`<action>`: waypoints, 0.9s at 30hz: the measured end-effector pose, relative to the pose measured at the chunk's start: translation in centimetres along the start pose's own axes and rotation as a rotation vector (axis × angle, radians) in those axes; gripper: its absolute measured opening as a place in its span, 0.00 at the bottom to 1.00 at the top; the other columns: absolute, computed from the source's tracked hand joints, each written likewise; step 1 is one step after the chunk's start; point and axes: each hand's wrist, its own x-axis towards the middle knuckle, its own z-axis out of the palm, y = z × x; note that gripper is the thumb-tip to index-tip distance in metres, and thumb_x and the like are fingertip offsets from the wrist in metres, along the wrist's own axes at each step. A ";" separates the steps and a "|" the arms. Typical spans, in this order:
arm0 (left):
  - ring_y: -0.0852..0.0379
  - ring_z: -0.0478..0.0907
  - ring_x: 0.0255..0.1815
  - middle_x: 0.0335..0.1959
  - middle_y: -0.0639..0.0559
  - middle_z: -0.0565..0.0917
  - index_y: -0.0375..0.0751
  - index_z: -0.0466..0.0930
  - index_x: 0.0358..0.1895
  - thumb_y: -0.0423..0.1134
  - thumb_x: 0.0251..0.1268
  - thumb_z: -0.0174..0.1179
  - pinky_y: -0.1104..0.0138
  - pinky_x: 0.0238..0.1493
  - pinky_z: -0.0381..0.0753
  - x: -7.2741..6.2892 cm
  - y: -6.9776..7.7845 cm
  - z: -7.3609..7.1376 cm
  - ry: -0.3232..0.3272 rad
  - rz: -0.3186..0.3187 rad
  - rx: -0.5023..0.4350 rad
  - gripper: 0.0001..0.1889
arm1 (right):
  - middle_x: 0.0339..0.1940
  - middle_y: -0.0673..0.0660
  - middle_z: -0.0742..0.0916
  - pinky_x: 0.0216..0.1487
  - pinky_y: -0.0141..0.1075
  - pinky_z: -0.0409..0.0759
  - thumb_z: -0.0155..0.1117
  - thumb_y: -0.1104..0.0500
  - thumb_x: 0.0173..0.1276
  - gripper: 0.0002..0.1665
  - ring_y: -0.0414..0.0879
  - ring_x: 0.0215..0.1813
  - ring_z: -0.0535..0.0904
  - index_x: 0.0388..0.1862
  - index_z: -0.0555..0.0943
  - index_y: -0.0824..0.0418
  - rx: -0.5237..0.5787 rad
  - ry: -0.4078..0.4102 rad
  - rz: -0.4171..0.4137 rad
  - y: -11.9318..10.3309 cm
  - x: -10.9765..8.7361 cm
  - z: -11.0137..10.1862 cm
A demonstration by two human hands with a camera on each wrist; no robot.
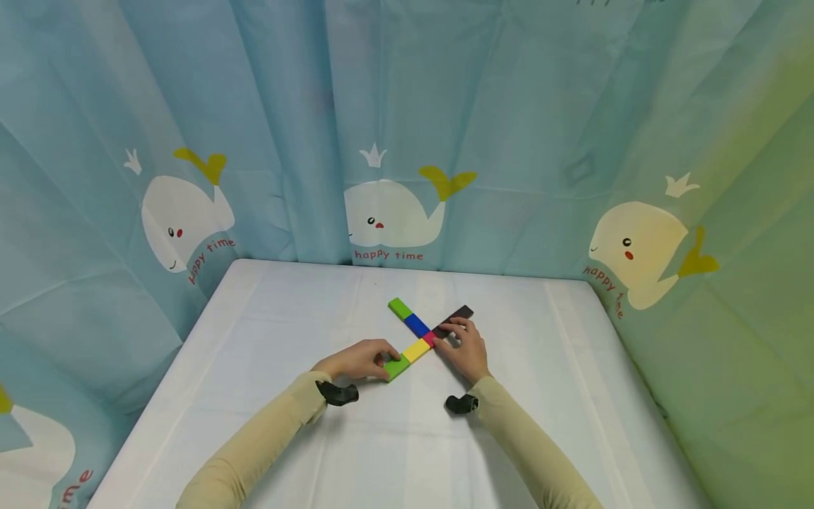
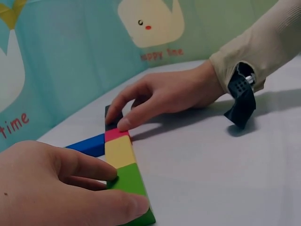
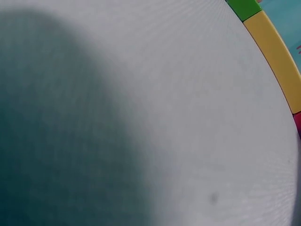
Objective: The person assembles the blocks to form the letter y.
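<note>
On the white table, flat coloured blocks lie in a T-like figure. My left hand (image 1: 361, 359) pinches the near green block (image 1: 397, 367) between thumb and fingers at the row's near end. Beyond it in line come a yellow block (image 1: 416, 350), a small red block (image 1: 429, 339) and a dark block (image 1: 464, 311). My right hand (image 1: 469, 351) has its thumb and fingertips on both sides of the dark block, close to the red one; its fingers partly cover the dark block. From the red block a blue block (image 1: 417, 325) and another green block (image 1: 399, 308) branch away to the far left.
The white-covered table (image 1: 267, 332) reaches back to a blue curtain (image 1: 286, 141) printed with whales, which also hangs along both sides. Black straps hang at both wrists, over beige sleeves (image 1: 273, 431). The right wrist view shows mostly tabletop and a blurred shadow.
</note>
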 end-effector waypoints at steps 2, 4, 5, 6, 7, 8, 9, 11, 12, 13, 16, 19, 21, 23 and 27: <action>0.60 0.72 0.38 0.46 0.54 0.80 0.44 0.79 0.58 0.36 0.60 0.69 0.69 0.42 0.73 0.0 0.1 0.0 0.003 0.006 -0.003 0.21 | 0.63 0.59 0.75 0.55 0.53 0.67 0.73 0.47 0.61 0.23 0.55 0.51 0.78 0.53 0.84 0.54 0.000 -0.001 0.006 0.0 0.0 0.0; 0.60 0.72 0.37 0.47 0.53 0.80 0.43 0.79 0.58 0.36 0.60 0.69 0.69 0.41 0.73 0.0 0.2 0.0 0.005 0.014 -0.003 0.21 | 0.63 0.58 0.75 0.56 0.53 0.67 0.73 0.47 0.61 0.23 0.55 0.51 0.78 0.53 0.84 0.54 0.002 0.000 0.010 0.0 0.1 0.1; 0.60 0.72 0.37 0.47 0.53 0.80 0.43 0.79 0.58 0.36 0.60 0.69 0.69 0.41 0.74 0.0 0.2 0.0 0.006 0.016 -0.003 0.21 | 0.63 0.58 0.75 0.56 0.53 0.67 0.73 0.47 0.61 0.23 0.55 0.51 0.78 0.53 0.84 0.54 0.005 0.001 0.011 0.0 0.1 0.1; 0.60 0.72 0.37 0.48 0.52 0.81 0.42 0.79 0.58 0.36 0.60 0.69 0.69 0.41 0.74 0.0 0.2 0.0 0.007 0.018 -0.003 0.21 | 0.63 0.58 0.75 0.56 0.53 0.67 0.73 0.47 0.61 0.23 0.55 0.51 0.78 0.53 0.84 0.54 0.007 0.002 0.013 0.0 0.1 0.1; 0.60 0.72 0.37 0.48 0.52 0.81 0.42 0.79 0.58 0.36 0.60 0.69 0.69 0.41 0.74 0.0 0.3 -0.1 0.007 0.019 -0.004 0.21 | 0.63 0.58 0.75 0.56 0.53 0.67 0.72 0.47 0.61 0.23 0.55 0.51 0.78 0.53 0.84 0.54 0.009 0.003 0.012 0.0 0.1 0.1; 0.60 0.72 0.37 0.48 0.52 0.81 0.42 0.79 0.58 0.35 0.60 0.69 0.69 0.41 0.74 -0.1 0.3 -0.1 0.009 0.021 -0.006 0.21 | 0.63 0.59 0.75 0.56 0.53 0.67 0.73 0.47 0.61 0.23 0.55 0.51 0.78 0.53 0.84 0.54 0.011 0.003 0.010 0.0 0.1 0.1; 0.61 0.72 0.37 0.48 0.52 0.81 0.42 0.79 0.58 0.35 0.61 0.69 0.69 0.41 0.74 -0.1 0.3 -0.1 0.008 0.021 -0.005 0.21 | 0.63 0.59 0.75 0.56 0.53 0.67 0.73 0.47 0.61 0.23 0.55 0.51 0.78 0.53 0.84 0.54 0.012 0.003 0.008 0.0 0.1 0.2; 0.61 0.72 0.37 0.48 0.52 0.80 0.42 0.79 0.58 0.35 0.61 0.68 0.69 0.41 0.73 -0.2 0.2 -0.1 0.010 0.023 -0.009 0.21 | 0.63 0.59 0.75 0.56 0.54 0.67 0.73 0.47 0.61 0.23 0.56 0.51 0.78 0.53 0.84 0.55 0.017 0.004 0.002 0.0 0.2 0.2; 0.61 0.72 0.37 0.48 0.51 0.80 0.42 0.79 0.58 0.35 0.61 0.68 0.69 0.40 0.74 -0.3 0.2 -0.1 0.012 0.025 -0.013 0.21 | 0.63 0.59 0.75 0.56 0.54 0.67 0.73 0.47 0.61 0.23 0.56 0.51 0.78 0.53 0.84 0.55 0.017 0.003 0.001 0.0 0.2 0.2; 0.60 0.72 0.37 0.48 0.51 0.80 0.42 0.79 0.58 0.35 0.61 0.68 0.69 0.40 0.74 -0.3 0.2 -0.1 0.014 0.026 -0.015 0.21 | 0.63 0.59 0.75 0.56 0.54 0.67 0.73 0.47 0.61 0.23 0.56 0.51 0.78 0.53 0.84 0.55 0.017 0.003 -0.001 0.0 0.2 0.2; 0.60 0.73 0.37 0.48 0.51 0.80 0.42 0.79 0.58 0.35 0.61 0.68 0.69 0.40 0.74 -0.3 0.3 -0.1 0.019 0.021 -0.017 0.21 | 0.63 0.59 0.75 0.57 0.54 0.67 0.73 0.47 0.61 0.23 0.56 0.51 0.78 0.53 0.84 0.55 0.015 -0.001 -0.002 -0.1 0.3 0.1; 0.60 0.73 0.37 0.49 0.52 0.80 0.42 0.79 0.58 0.35 0.61 0.68 0.69 0.40 0.74 -0.2 0.4 -0.1 0.022 0.013 -0.009 0.21 | 0.63 0.59 0.75 0.57 0.54 0.67 0.73 0.47 0.61 0.23 0.55 0.51 0.78 0.53 0.84 0.55 0.014 -0.004 -0.003 -0.1 0.3 0.1; 0.60 0.72 0.37 0.48 0.52 0.80 0.42 0.79 0.58 0.35 0.61 0.68 0.69 0.40 0.74 -0.2 0.4 -0.1 0.023 0.009 -0.004 0.21 | 0.63 0.59 0.75 0.57 0.54 0.67 0.73 0.47 0.61 0.23 0.55 0.51 0.78 0.53 0.84 0.55 0.012 -0.004 -0.003 -0.1 0.3 0.1; 0.60 0.72 0.37 0.48 0.52 0.80 0.42 0.79 0.58 0.35 0.61 0.68 0.69 0.40 0.74 -0.2 0.3 -0.1 0.024 0.012 -0.006 0.21 | 0.62 0.59 0.75 0.56 0.54 0.67 0.72 0.47 0.61 0.23 0.55 0.51 0.78 0.53 0.84 0.55 0.012 -0.001 -0.003 -0.2 0.3 0.1; 0.61 0.72 0.37 0.48 0.52 0.80 0.42 0.79 0.58 0.35 0.61 0.68 0.69 0.40 0.73 -0.2 0.3 0.0 0.024 0.017 -0.013 0.21 | 0.62 0.59 0.75 0.57 0.53 0.67 0.72 0.47 0.62 0.23 0.56 0.51 0.77 0.53 0.84 0.55 0.011 0.002 0.002 -0.1 0.2 0.1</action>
